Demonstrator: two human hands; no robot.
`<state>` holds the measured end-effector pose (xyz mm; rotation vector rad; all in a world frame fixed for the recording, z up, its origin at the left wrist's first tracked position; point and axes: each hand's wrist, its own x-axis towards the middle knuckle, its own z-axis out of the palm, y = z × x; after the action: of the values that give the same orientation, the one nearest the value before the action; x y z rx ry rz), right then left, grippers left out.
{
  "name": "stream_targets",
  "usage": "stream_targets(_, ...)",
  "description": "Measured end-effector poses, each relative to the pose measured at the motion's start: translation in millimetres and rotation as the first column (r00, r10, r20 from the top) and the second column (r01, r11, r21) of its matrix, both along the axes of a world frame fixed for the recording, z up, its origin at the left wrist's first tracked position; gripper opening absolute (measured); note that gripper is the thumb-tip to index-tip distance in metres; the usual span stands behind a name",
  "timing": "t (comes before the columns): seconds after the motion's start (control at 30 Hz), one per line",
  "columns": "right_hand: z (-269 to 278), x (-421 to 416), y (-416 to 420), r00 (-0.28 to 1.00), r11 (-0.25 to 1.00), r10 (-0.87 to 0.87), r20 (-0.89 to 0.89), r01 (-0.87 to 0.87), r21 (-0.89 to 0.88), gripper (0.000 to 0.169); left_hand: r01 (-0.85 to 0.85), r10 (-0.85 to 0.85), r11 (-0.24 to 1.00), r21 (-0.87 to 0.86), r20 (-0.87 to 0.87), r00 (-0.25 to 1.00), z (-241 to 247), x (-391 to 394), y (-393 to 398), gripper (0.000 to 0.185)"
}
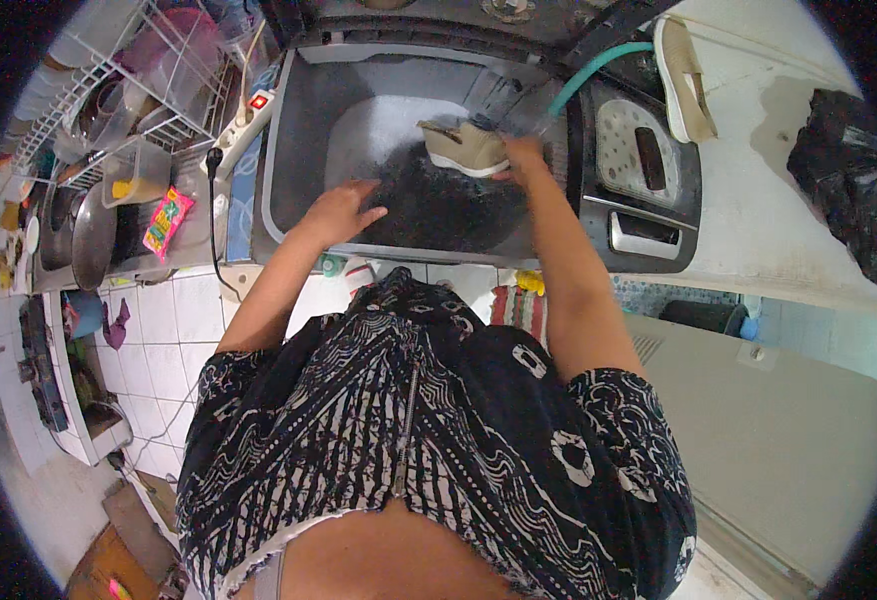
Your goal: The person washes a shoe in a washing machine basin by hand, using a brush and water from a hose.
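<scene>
My right hand point(521, 159) grips one end of a beige shoe point(467, 148) with a white sole, holding it above the inside of a grey tub point(267, 187), apparently a washing machine's. Around the shoe's far side the picture is blurred, and clear streaks that look like water show there. A green hose point(592, 67) runs into the tub from the right. Over the tub's near left side is my left hand point(344, 212), empty, fingers apart. A second beige shoe point(684, 82) lies outside the tub at the far right.
Right of the tub is a speckled panel point(614, 142) bearing a dark brown oblong piece point(650, 159). A black plastic bag point(843, 169) lies farther right. On the left are a power strip point(239, 135), a pink packet point(168, 223), a pan point(93, 236) and a wire dish rack point(175, 97).
</scene>
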<state>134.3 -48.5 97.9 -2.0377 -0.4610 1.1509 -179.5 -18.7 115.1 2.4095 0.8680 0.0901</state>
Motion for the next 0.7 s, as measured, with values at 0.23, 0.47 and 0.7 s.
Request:
stream_targets(0.23, 38, 7, -38, 0.946, 0.968, 0.014, -0.322, 0.069, 0.243, 0.040, 0.022, -0.024, 0.999, -0.030, -0.083, 0.996, -16, 1, 1, 0.053)
stream_targets(0.47, 42, -21, -83, 0.513, 0.789, -0.180, -0.839, 0.585, 0.188, 0.030, 0.052, -0.058, 0.992, -0.114, -0.053, 0.997, -12, 3, 0, 0.055)
stream_targets(0.7, 52, -36, -113, 0.215, 0.709, -0.185, -0.959, 0.705, 0.021, 0.031, 0.061, -0.068, 0.991, -0.120, -0.057, 0.996, -4, 3, -1, 0.053)
